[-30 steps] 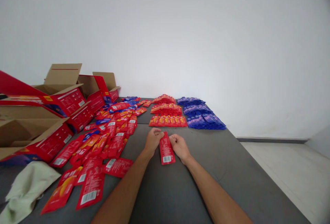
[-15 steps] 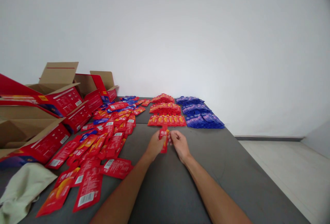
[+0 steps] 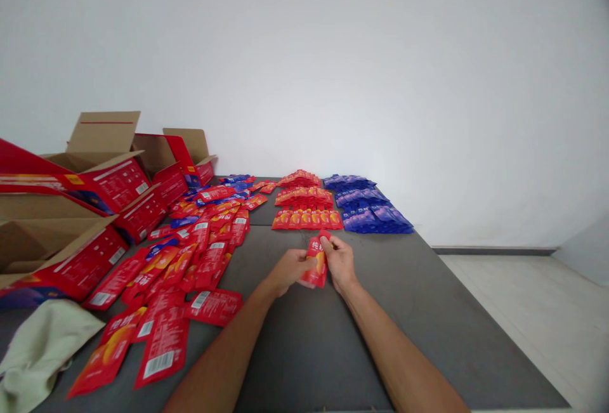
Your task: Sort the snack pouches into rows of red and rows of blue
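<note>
Between my hands is a red pouch [image 3: 320,267] with an orange fruit picture, its printed front towards me. My left hand [image 3: 287,270] grips its lower left side, the thumb lying across the front. At the upper right edge, my right hand [image 3: 340,262] pinches the pouch near its top. Something pale red shows beneath its bottom edge; I cannot tell whether it is a second pouch. Just beyond my hands, red pouches [image 3: 307,219] lie in overlapping rows, with blue-purple pouches [image 3: 375,218] stacked in rows to their right.
Loose red pouches [image 3: 209,261], with some blue ones among them, are strewn over the left side of the dark table [image 3: 304,356]. Open red cardboard boxes [image 3: 95,254] stand at far left. A pale cloth [image 3: 47,343] lies at the near left. A white wall [image 3: 304,70] rises behind.
The pouch has shifted slightly right and now shows more of its front. My right hand has closed on its top edge; my left hand has slid lower on it.
</note>
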Tool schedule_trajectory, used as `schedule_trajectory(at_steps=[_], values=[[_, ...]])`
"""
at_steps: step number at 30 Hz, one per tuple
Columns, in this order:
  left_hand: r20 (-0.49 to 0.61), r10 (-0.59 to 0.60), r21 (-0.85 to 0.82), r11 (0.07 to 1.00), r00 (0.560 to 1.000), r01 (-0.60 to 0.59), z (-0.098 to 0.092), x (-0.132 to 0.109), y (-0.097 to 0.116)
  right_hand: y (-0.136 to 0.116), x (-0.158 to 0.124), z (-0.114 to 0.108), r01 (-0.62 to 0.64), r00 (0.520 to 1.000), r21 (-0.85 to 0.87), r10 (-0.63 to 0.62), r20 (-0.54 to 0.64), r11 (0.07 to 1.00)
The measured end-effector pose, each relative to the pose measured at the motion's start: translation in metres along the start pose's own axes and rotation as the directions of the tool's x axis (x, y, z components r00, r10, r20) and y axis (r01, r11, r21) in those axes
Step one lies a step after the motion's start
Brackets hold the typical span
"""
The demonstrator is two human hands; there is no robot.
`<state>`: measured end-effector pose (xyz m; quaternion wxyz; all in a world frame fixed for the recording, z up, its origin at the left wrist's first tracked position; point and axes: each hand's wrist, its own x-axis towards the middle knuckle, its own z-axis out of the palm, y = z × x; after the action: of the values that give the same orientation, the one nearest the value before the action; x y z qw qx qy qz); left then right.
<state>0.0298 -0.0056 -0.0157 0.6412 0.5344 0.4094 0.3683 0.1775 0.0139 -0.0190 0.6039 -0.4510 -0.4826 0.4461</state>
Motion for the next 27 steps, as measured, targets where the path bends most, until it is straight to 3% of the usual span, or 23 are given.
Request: schedule_trajectory(at_steps=[2,4,8,13,16,22,27], values=[[0.079,-0.035,-0.017,0.999,0.996,0.037,-0.001,-0.001,-0.001,0.003,0.003,-0.003,-0.001,1.000,-0.016,0.001,-0.031,1.000],[0.086,-0.033,-0.024,0.999,0.996,0.035,-0.002,0.000,-0.003,0.004,0.004,-0.005,-0.006,0.999,-0.040,0.004,-0.033,0.999],[0.034,-0.004,-0.035,0.999,0.999,0.005,-0.003,0.002,-0.006,0.005,0.003,-0.004,0.004,1.000,-0.060,-0.005,-0.026,0.998],[-0.035,-0.024,0.008,1.000,0.999,0.024,0.000,0.002,-0.004,0.006,0.005,-0.004,0.026,0.994,-0.136,-0.040,-0.100,0.990],[-0.060,0.035,0.059,0.998,0.998,-0.031,-0.001,0.004,-0.005,0.007,0.007,-0.007,0.040,0.990,-0.179,-0.064,-0.128,0.983],[-0.105,0.076,0.083,0.994,0.992,-0.067,-0.003,0.011,-0.017,0.007,0.005,-0.006,0.092,0.994,-0.145,-0.099,-0.043,0.985],[-0.262,0.048,0.046,0.998,0.964,-0.038,-0.017,0.019,-0.011,0.011,0.008,-0.007,0.009,0.998,-0.087,-0.015,-0.060,0.996]])
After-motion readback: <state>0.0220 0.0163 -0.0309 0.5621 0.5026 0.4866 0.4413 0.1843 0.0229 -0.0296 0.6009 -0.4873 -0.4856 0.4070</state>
